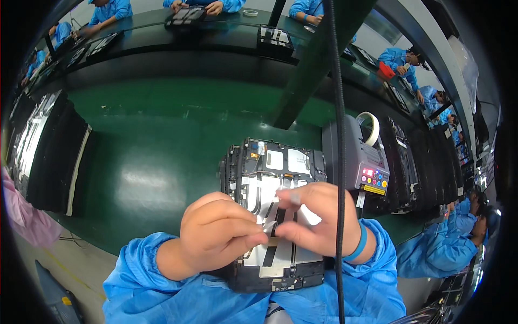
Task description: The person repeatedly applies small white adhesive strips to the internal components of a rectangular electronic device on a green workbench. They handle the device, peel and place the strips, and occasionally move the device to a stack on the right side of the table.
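The strip [271,225] is over the middle of the panel [283,256], which lies right in front of you on the near side of the green table [145,140]. Your left hand [218,232] pinches it by the fingertips; your right hand [324,216], thumb and fingers parted, is just beside. A light pinch near one end should keep the strip from creasing. The dispenser [345,156] stands to the right, a dark stack [56,162] far left.

The bare left hand [218,232] pinches a small, whitish translucent strip [271,225] above a black rectangular device with silver panels [302,271]; the bare right hand [321,218] curves, fingers parted, nearby.
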Demonstrator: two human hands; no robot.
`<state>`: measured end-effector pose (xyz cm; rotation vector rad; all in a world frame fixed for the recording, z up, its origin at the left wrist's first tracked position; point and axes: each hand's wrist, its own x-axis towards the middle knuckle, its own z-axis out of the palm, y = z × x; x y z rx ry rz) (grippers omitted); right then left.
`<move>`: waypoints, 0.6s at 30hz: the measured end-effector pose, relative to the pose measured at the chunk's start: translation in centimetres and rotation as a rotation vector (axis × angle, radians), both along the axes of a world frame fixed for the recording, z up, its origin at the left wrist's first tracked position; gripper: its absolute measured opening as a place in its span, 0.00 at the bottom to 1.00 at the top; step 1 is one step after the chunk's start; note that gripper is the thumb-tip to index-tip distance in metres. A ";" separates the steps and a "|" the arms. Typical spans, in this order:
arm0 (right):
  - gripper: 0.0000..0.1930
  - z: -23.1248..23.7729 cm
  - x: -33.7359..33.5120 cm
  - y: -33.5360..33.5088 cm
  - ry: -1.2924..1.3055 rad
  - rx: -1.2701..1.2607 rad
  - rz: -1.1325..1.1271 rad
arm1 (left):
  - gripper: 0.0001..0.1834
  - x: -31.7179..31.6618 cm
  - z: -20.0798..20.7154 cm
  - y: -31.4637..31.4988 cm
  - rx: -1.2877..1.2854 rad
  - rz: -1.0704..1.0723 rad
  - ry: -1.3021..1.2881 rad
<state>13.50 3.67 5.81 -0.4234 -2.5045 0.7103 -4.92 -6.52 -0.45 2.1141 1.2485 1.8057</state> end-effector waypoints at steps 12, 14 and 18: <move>0.20 -0.7 -3.2 3.4 -0.128 0.094 -0.105 | 0.16 -2.1 -2.0 2.7 -0.219 0.295 0.146; 0.20 -1.2 -4.3 4.0 -0.207 0.052 -0.060 | 0.15 -2.3 -2.1 2.9 -0.217 0.300 0.194; 0.18 -1.6 -5.8 5.2 -0.191 0.023 -0.004 | 0.14 -2.7 -2.1 3.0 -0.195 0.269 0.250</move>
